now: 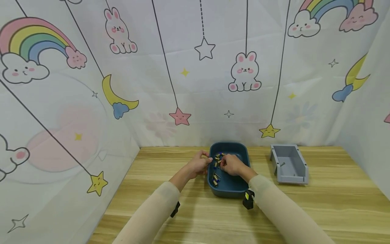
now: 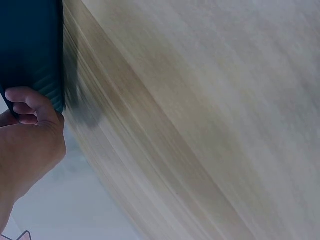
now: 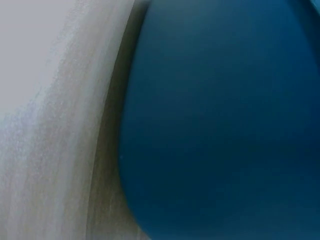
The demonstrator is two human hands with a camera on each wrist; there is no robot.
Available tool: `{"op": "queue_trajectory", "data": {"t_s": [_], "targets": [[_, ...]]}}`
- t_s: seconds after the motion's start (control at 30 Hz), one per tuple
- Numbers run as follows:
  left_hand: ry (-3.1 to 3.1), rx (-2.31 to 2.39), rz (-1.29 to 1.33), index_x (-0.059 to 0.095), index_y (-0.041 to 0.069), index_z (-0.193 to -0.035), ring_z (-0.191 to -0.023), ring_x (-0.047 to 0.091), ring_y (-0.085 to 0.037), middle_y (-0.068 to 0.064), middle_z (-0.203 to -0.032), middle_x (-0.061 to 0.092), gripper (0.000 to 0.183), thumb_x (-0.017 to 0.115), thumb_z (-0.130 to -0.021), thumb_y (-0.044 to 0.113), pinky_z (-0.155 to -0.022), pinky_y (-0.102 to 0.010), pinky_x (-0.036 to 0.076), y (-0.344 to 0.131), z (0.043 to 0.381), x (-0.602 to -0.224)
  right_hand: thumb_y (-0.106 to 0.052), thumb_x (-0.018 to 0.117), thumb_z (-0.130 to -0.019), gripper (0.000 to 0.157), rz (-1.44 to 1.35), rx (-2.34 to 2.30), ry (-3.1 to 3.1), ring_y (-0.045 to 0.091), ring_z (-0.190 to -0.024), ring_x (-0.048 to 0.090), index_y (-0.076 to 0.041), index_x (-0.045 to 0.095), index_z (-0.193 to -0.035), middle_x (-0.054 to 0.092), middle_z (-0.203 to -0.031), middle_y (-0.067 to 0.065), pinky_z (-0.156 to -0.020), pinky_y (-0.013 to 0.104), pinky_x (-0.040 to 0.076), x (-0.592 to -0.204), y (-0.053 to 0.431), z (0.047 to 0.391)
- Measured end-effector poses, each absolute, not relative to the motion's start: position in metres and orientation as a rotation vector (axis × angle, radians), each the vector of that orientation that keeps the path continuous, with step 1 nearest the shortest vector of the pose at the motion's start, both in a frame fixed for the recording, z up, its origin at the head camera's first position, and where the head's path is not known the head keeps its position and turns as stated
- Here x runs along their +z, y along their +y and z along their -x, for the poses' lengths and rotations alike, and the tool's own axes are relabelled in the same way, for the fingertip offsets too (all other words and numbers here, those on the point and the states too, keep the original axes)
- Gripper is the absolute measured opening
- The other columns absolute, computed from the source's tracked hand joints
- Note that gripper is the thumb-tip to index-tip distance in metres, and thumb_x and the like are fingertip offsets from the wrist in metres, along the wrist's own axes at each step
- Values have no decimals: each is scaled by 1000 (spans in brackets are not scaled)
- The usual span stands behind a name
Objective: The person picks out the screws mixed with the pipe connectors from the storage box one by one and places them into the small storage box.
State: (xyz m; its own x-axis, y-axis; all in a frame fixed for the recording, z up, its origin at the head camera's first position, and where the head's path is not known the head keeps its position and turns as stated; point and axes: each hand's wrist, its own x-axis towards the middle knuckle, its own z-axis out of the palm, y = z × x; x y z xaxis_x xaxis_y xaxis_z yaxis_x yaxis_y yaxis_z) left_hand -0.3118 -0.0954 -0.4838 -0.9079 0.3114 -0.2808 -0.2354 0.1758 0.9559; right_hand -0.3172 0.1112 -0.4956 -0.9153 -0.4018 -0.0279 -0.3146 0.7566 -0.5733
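A dark blue tray (image 1: 229, 194) with rounded corners stands on the table. Small brass-coloured parts with blue bits (image 1: 215, 179) lie along its left side. My left hand (image 1: 198, 164) holds the tray's left wall; in the left wrist view the same hand (image 2: 35, 120) has its thumb and fingers around the rim. Inside the tray, my right hand (image 1: 233, 165) reaches down with bent fingers, fingertips among the brass parts; I cannot tell whether it pinches one. The right wrist view is filled mostly by the tray's blue outer side (image 3: 215, 125).
To the right of the tray stands a grey open-front bin (image 1: 292, 179) with a small screw-like piece (image 1: 282, 164) in it. The wood-grain table (image 1: 182, 220) runs back to a white patterned curtain (image 1: 210, 91), which also hangs along both sides.
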Motion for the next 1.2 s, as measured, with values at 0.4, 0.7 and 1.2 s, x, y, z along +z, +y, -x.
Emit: {"op": "queue_trajectory", "data": {"t_s": [0.4, 0.7, 1.2], "targets": [[2076, 1777, -63, 42, 5, -132, -54, 40, -10, -1, -74, 50, 26, 55, -112, 15, -57, -27, 43, -93, 307, -479, -3, 68, -97, 9, 582, -799, 2779, 16, -73, 59, -9, 71, -91, 66, -85, 0, -72, 33, 51, -494, 110, 320], [2078, 1765, -47, 42, 6, -130, -61, 50, -12, -4, -81, 57, 26, 57, -111, 16, -60, -29, 45, -92, 307, -477, -4, 69, -97, 6, 637, -803, 2789, 15, -74, 59, -6, 71, -92, 66, -86, 0, -72, 33, 52, -491, 114, 320], [2083, 1757, -23, 44, 6, -130, -69, 58, -14, -6, -89, 59, 26, 57, -110, 14, -64, -32, 50, -91, 309, -477, -4, 72, -94, 9, 753, -857, 2782, 12, -71, 57, -9, 70, -88, 64, -80, -3, -69, 30, 49, -480, 114, 315]]}}
